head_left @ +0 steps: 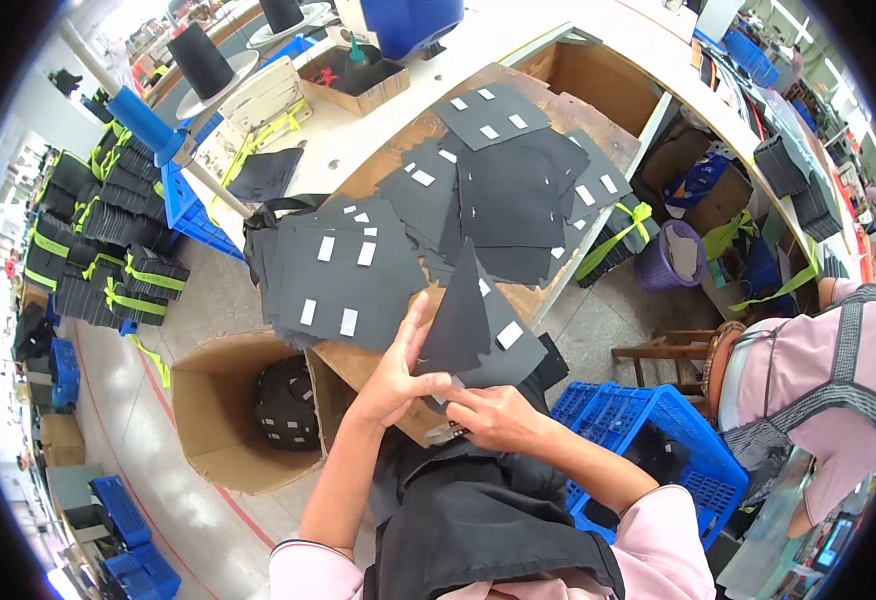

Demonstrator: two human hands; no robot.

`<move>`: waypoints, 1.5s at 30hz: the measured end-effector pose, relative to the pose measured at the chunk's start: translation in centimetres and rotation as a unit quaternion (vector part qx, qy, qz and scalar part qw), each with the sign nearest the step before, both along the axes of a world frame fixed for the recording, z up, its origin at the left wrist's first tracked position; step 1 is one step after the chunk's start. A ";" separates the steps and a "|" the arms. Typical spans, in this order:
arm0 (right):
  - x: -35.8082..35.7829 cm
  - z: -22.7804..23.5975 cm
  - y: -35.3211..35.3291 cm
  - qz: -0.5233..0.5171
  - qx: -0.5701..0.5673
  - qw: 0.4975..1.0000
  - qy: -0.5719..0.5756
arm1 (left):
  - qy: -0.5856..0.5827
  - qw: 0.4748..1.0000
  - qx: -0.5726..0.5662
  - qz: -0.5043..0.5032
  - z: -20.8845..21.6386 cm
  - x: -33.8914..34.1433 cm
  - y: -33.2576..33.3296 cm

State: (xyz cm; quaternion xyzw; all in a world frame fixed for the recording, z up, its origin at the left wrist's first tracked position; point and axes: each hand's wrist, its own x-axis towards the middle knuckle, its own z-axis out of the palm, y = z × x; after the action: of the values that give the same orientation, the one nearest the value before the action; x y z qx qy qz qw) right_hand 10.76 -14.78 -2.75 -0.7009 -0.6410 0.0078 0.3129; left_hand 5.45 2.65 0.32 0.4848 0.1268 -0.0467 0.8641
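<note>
A black fabric panel (458, 325) stands tilted up in front of me, its pointed corner highest. My left hand (393, 372) holds it along the left edge, fingers stretched upward and thumb reaching across the lower part. Close by the left thumb, my right hand (498, 417) is closed in a pinch at the panel's lower end. A small pale sliver shows between the thumbs, but what the pinch holds is hidden. Under the raised panel lies another black panel (523, 352) with white patches. Left of it spreads a pile of black panels (343, 275) bearing white rectangles.
More black panels (508, 200) cover the wooden board (608, 130). Below left stands an open cardboard box (223, 420) with black pieces inside; at right, a blue crate (648, 420). Tied black stacks (108, 230) fill the left. Another person (808, 380) sits at right near a purple basket (658, 265).
</note>
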 end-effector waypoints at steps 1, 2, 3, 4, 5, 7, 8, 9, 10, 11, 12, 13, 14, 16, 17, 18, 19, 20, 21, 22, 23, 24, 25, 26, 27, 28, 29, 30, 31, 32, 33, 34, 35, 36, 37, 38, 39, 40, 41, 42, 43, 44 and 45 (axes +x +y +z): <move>-0.1 -0.1 -0.2 -0.004 0.001 1.000 -0.004 | 0.002 1.000 0.001 0.003 -0.2 -0.3 0.0; -0.3 -0.3 -0.4 -0.008 0.002 1.000 -0.008 | -0.014 1.000 0.021 0.004 -0.8 -0.5 0.1; -0.6 -0.6 -0.4 -0.009 0.002 1.000 -0.006 | -0.030 0.999 0.039 0.003 -1.4 -0.8 0.2; -0.9 -0.9 -0.5 0.014 -0.007 1.000 -0.017 | -0.028 0.999 0.039 0.002 -1.7 -1.0 0.2; -1.3 -1.1 -0.6 0.036 -0.015 0.999 -0.027 | -0.030 0.996 0.086 -0.003 -2.1 -1.2 0.3; -1.4 0.0 -0.8 0.057 -0.035 0.997 -0.037 | 0.013 0.999 0.035 0.012 -3.0 -1.6 0.8; -1.5 0.6 -1.0 0.076 -0.055 0.994 -0.048 | 0.059 0.996 -0.063 0.030 -3.6 -2.0 1.4; -1.5 1.1 -1.3 0.093 -0.064 0.991 -0.067 | 0.039 0.989 -0.134 0.043 -4.0 -2.3 2.2; -1.6 1.1 -1.7 0.094 -0.063 0.991 -0.066 | 0.018 0.977 -0.203 0.055 -4.3 -2.5 2.8; -1.7 1.1 -2.1 0.115 -0.057 0.988 -0.080 | -0.011 0.971 -0.237 0.034 -4.5 -2.5 3.5; -1.6 1.0 -2.6 0.132 -0.054 0.985 -0.095 | -0.040 0.961 -0.273 0.009 -3.5 -1.5 3.9; -1.6 0.9 -3.0 0.158 -0.066 0.980 -0.105 | -0.037 0.961 -0.273 0.010 -3.1 -1.1 4.4; -1.5 1.1 -3.2 0.159 -0.066 0.980 -0.102 | -0.034 0.965 -0.258 -0.022 -2.9 -0.9 5.0; -1.3 1.7 -3.5 0.222 -0.091 0.965 -0.110 | -0.027 0.968 -0.244 -0.054 -2.4 -0.4 6.0; -1.3 1.4 -3.5 0.220 -0.091 0.965 -0.108 | 0.011 0.991 -0.083 -0.108 -2.0 0.0 6.5; -1.4 0.9 -3.5 0.233 -0.096 0.962 -0.105 | 0.048 0.983 0.080 -0.160 -1.4 0.3 6.6; -1.4 0.6 -3.6 0.247 -0.101 0.958 -0.101 | 0.082 0.977 0.139 -0.136 -1.0 0.6 5.7; -1.4 0.4 -3.7 0.246 -0.101 0.959 -0.099 | 0.084 0.977 0.138 -0.138 -0.5 0.6 4.9; -1.1 0.4 -3.8 0.210 -0.127 0.967 -0.061 | 0.135 0.972 0.163 -0.100 -0.2 0.8 4.3; -0.7 0.4 -3.9 0.175 -0.153 0.972 -0.024 | 0.186 0.963 0.187 -0.062 -0.1 0.9 3.8; -0.1 0.8 -4.4 0.125 -0.167 0.977 0.037 | 0.169 0.968 0.184 -0.035 -0.5 0.4 3.2; 0.4 1.4 -4.6 0.092 -0.160 0.979 0.081 | 0.172 0.968 0.183 -0.032 -0.7 -0.4 2.5; 0.6 2.1 -4.5 0.021 -0.102 0.989 0.105 | 0.163 0.974 0.155 0.034 -0.8 -1.1 1.8; 0.8 2.6 -4.4 -0.050 -0.043 0.989 0.129 | 0.153 0.975 0.126 0.099 -0.9 -1.6 1.1; 0.5 3.3 -4.0 -0.119 0.005 0.981 0.154 | 0.168 0.971 0.113 0.126 -0.3 -1.9 0.1; 0.2 3.8 -3.1 -0.188 0.051 0.965 0.175 | 0.168 0.971 0.111 0.125 -0.1 -2.1 -0.7; 0.0 3.9 -2.1 -0.227 0.081 0.954 0.178 | 0.151 0.970 0.106 0.158 0.0 -2.3 -1.6; -0.3 4.0 -0.9 -0.254 0.113 0.941 0.193 | 0.133 0.967 0.102 0.191 0.3 -2.4 -2.2; -0.5 3.7 -0.7 -0.263 0.116 0.940 0.184 | 0.117 0.968 0.080 0.206 0.8 -2.5 -2.7; -0.6 3.4 -0.6 -0.271 0.119 0.939 0.174 | 0.116 0.968 0.080 0.205 1.1 -2.6 -2.9; -0.7 3.2 -0.8 -0.269 0.118 0.940 0.174 | 0.109 0.967 0.082 0.214 1.3 -2.9 -3.2; -0.6 3.0 -1.2 -0.262 0.126 0.949 0.126 | 0.103 0.966 0.085 0.223 1.5 -3.0 -3.4; -0.5 2.9 -1.4 -0.253 0.134 0.955 0.078 | 0.103 0.965 0.083 0.225 1.7 -3.0 -3.5; -0.5 3.0 -1.5 -0.253 0.133 0.955 0.078 | 0.100 0.968 0.081 0.218 2.0 -3.0 -3.6; -0.3 3.3 -1.5 -0.250 0.131 0.957 0.062 | 0.097 0.970 0.079 0.210 2.3 -3.0 -3.7; -0.2 3.5 -1.5 -0.248 0.128 0.959 0.047 | 0.098 0.970 0.078 0.210 2.6 -3.0 -3.9; -0.3 3.6 -1.5 -0.249 0.127 0.959 0.047 | 0.090 0.966 0.119 0.212 2.8 -3.1 -4.1; -0.3 3.7 -1.5 -0.249 0.116 0.960 0.046 | 0.082 0.960 0.160 0.214 2.9 -3.1 -4.1; -0.4 3.8 -1.5 -0.249 0.105 0.962 0.045 | 0.083 0.960 0.159 0.213 2.8 -3.1 -4.1; -0.5 3.7 -1.6 -0.248 0.104 0.962 0.046 | 0.080 0.960 0.163 0.212 2.8 -3.2 -4.0; -0.6 3.5 -1.7 -0.253 0.117 0.959 0.046 | 0.078 0.960 0.167 0.210 2.7 -3.3 -3.9; -0.6 3.4 -1.7 -0.257 0.131 0.956 0.047 | 0.078 0.960 0.166 0.210 2.7 -3.3 -3.9; -0.7 3.5 -1.7 -0.256 0.130 0.957 0.047 | 0.077 0.961 0.167 0.207 2.7 -3.4 -3.9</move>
State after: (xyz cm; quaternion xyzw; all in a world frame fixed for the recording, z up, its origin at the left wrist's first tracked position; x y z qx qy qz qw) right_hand 10.09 -16.52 0.77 -0.7936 -0.4203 -0.1226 0.4225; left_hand 2.00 -1.23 2.98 0.5801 0.2969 0.1176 0.7493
